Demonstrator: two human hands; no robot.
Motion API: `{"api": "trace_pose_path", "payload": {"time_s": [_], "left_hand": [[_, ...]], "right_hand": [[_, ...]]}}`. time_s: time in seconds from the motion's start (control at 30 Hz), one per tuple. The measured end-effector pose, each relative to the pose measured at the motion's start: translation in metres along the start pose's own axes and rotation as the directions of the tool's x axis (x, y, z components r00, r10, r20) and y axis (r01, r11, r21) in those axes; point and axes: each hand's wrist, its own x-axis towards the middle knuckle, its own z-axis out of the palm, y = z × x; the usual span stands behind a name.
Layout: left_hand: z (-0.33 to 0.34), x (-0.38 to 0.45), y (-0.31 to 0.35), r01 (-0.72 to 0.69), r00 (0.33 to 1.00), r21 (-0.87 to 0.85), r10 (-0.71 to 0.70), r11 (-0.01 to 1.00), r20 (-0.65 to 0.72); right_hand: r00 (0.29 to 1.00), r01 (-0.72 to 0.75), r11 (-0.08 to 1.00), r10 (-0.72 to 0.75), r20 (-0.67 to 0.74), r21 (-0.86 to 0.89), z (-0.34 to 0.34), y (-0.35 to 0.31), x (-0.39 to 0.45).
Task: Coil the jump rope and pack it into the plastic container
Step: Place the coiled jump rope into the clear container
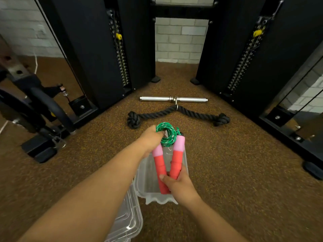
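The jump rope has a green braided cord wound into a tight coil (168, 135) and two red handles with pink tops (175, 163). My left hand (151, 139) grips the coil at the far end, thumb pressed on it. My right hand (177, 183) clasps the lower ends of both handles, which spread in a V. The rope hangs just above the open clear plastic container (146, 179) on the floor. Whether the handles touch the container's bottom is hidden by my hand.
The clear lid (129, 219) lies on the brown speckled floor left of the container, under my left forearm. Beyond lie a black knotted rope attachment (176, 114) and a steel bar (173, 99). Black machine columns (97, 53) flank both sides.
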Motion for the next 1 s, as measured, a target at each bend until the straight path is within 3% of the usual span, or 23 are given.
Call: {"api": "trace_pose_path", "payload": {"time_s": [0.2,0.4,0.7,0.87,1.0], "left_hand": [[0.022,0.052,-0.031,0.012,1.0,0.189,-0.01,0.982,-0.012],[0.049,0.093,-0.09,0.116,0.992,0.305,-0.128,0.945,0.019],[0.066,0.137,-0.143,0.19,0.98,0.431,-0.199,0.882,-0.025],[0.071,0.143,-0.164,0.209,0.977,0.427,-0.174,0.88,-0.119],[0.069,0.136,-0.169,0.166,0.973,0.425,-0.078,0.89,-0.216]], "right_hand": [[0.998,-0.022,0.981,0.009,-0.068,-0.192,0.006,0.03,0.055],[0.981,-0.191,0.894,0.19,-0.043,-0.405,0.005,0.056,0.098],[0.94,-0.288,0.597,0.327,-0.101,-0.748,0.008,0.086,0.133],[0.953,-0.159,0.389,0.3,-0.038,-0.907,0.017,0.091,0.137],[0.94,-0.102,0.289,0.341,0.003,-0.952,0.022,0.092,0.133]]}}
